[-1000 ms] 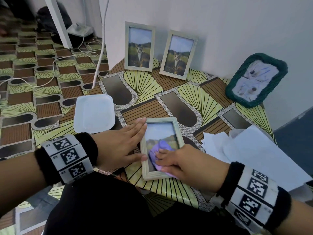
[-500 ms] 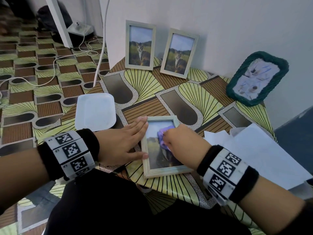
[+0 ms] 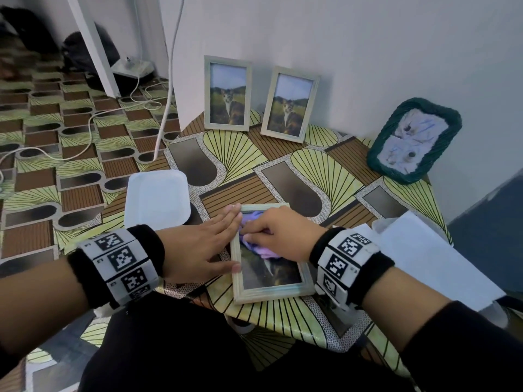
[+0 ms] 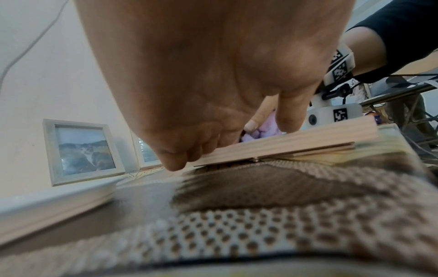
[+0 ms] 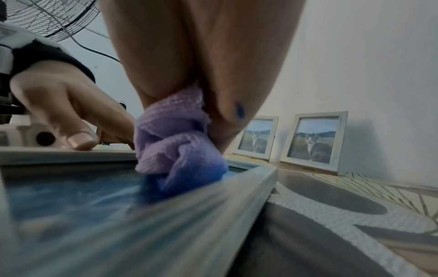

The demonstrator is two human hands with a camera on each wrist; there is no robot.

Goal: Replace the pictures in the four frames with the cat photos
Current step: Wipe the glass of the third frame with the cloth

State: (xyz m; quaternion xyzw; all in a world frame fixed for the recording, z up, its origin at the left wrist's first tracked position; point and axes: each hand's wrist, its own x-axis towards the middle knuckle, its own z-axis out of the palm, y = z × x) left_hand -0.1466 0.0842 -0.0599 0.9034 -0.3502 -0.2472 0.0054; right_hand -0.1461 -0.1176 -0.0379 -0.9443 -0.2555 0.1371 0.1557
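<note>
The right hand (image 3: 278,232) and the purple cloth (image 3: 256,244) cover the upper half of the photo in the flat frame (image 3: 271,290) at the table's (image 3: 283,315) near edge. The picture in the green woven frame (image 3: 414,140) at the far right corner is too blurred to read, perhaps small objects. The right wrist view smears the flat frame's glass.
</note>
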